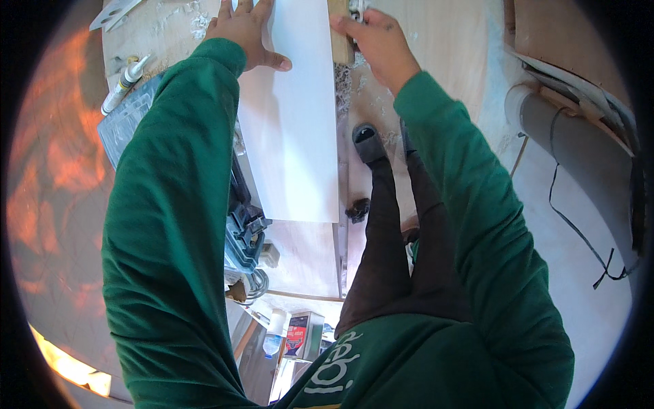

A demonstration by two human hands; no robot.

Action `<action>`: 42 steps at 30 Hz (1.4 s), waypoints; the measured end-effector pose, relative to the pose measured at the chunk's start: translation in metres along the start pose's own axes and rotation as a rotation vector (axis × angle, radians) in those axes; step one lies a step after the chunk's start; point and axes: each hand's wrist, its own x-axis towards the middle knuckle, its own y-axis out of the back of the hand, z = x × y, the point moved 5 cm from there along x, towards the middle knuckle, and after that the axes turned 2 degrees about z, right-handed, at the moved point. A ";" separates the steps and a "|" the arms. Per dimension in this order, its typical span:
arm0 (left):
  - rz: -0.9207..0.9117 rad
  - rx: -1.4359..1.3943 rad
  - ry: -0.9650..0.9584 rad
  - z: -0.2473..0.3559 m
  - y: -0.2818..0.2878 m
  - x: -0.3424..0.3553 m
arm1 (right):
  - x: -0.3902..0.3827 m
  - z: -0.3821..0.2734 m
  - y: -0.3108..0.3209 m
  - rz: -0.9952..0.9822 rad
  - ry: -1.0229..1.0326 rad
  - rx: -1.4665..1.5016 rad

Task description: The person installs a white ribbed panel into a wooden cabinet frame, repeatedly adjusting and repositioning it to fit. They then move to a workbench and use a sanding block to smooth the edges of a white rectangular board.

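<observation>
A long white board [296, 136] stretches away from me, with its near end above a pale wooden surface. My left hand [242, 31] lies on its far left part, fingers spread and thumb out, pressing flat. At the board's right edge my right hand [378, 44] is closed on a wooden block [340, 34], its thumb against the block's side. A small shiny metal piece [355, 9] shows by these fingers; the block's far end is cut off by the frame. Curly shavings [343, 85] lie below the block, along the board's edge.
Left of the board are a white nozzled tube [125, 83], a clear plastic case [129, 116] and a blue-grey toolbox [242, 238]. A coiled cable [255, 286] lies nearer. A sandalled foot [368, 143] stands right of the board. Sheets and a grey roll [579, 143] lie far right.
</observation>
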 end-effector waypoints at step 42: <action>0.057 0.038 -0.179 0.063 -0.065 -0.149 | -0.127 0.051 0.029 -0.085 -0.221 0.181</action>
